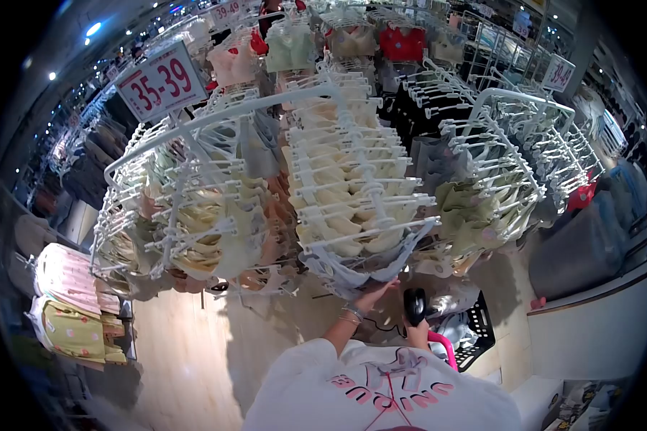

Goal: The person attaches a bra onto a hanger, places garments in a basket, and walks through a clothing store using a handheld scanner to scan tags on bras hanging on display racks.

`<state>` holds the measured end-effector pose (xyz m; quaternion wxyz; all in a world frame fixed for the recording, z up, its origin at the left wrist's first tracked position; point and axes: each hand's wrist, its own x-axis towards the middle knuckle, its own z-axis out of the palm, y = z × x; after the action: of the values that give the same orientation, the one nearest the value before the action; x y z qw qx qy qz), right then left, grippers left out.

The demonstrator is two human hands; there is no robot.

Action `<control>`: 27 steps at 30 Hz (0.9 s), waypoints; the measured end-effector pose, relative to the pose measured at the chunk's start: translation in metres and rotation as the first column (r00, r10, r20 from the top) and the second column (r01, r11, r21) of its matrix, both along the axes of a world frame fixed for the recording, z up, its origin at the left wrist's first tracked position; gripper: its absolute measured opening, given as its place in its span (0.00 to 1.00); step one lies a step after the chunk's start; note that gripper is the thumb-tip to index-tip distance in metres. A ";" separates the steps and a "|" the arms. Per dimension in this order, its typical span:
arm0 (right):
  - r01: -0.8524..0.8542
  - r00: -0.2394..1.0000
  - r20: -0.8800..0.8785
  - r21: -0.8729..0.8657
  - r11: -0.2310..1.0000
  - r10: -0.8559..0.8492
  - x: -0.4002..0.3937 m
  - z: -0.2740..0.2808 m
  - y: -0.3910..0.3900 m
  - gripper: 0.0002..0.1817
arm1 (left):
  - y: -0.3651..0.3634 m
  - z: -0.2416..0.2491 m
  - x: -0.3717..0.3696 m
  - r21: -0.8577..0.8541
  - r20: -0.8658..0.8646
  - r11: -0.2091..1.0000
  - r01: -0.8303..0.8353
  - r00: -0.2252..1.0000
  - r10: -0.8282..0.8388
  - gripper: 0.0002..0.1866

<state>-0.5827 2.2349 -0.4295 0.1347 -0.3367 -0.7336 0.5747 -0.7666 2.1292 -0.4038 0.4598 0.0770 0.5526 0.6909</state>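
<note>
My left hand point(376, 296) is at the lower edge of a pale grey-blue bra point(359, 271), which hangs at the front of the middle row. Its fingers are closed on the bra's edge, partly hidden by the fabric. Behind it, cream bras point(331, 172) hang close together on white hangers point(370, 190). In my right hand point(417, 335) is a black handheld barcode scanner point(415, 306), held upright just right of my left hand. A dark cord point(381, 327) runs between my hands. Beside my right hand is a pink handle point(446, 348).
A black basket point(479, 334) with wrapped goods stands on the floor at right. White rack bars point(230, 108) rise before me, with a price sign point(162, 82) at left. More bras point(482, 208) hang at right. A white counter point(597, 330) and folded garments point(72, 323) flank the aisle.
</note>
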 end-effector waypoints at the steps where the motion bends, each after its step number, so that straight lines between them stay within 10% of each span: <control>1: -0.003 1.000 -0.026 -0.025 1.000 0.002 -0.003 -0.009 -0.002 0.15 | -0.005 0.000 0.000 -0.001 0.057 1.000 -0.013 0.998 0.013 0.23; 9: 0.085 0.995 0.061 -0.211 0.974 -0.074 -0.046 -0.006 0.009 0.13 | 0.001 -0.042 0.003 0.407 0.412 0.881 -0.242 0.909 0.059 0.29; 27: 0.021 0.997 -0.059 -0.282 0.959 -0.039 -0.109 -0.099 0.080 0.12 | -0.011 -0.039 -0.014 0.486 0.536 0.851 -0.199 0.837 -0.110 0.30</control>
<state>-0.6916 2.3149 -0.5287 0.1178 -0.3450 -0.6346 0.6815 -0.7809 2.1186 -0.4432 0.5420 -0.0142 0.1913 0.8182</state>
